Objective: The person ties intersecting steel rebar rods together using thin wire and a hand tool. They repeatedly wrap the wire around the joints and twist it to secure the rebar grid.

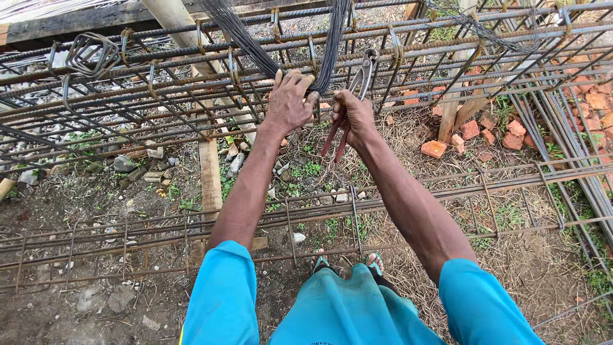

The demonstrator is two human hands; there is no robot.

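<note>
Far to the left of our hands, loose square stirrups [93, 54] hang on the rusty rebar cage [159, 83], which runs across in front of us. Closer in, just left of our left hand, a pale wooden post [191, 45] slants down behind the bars.

Our left hand [288, 102] is closed over the bottom loop of a dark bundle of tie wire [236, 32], fingers curled around it where it drapes across the cage bars. The bundle rises in two strands above and between our hands.

Just to the right, our right hand [353, 116] is wrapped around the reddish handles of a pair of pincers [357, 86]; their metal head points up toward a cage bar, beside the wire's right strand. The two hands sit near each other without touching.

Right of our right hand, broken red bricks [469, 131] lie on dry grass, and more bars [575, 128] slope away. Below our hands, a flat rebar frame [396, 198] crosses over our sandalled feet [348, 263].
</note>
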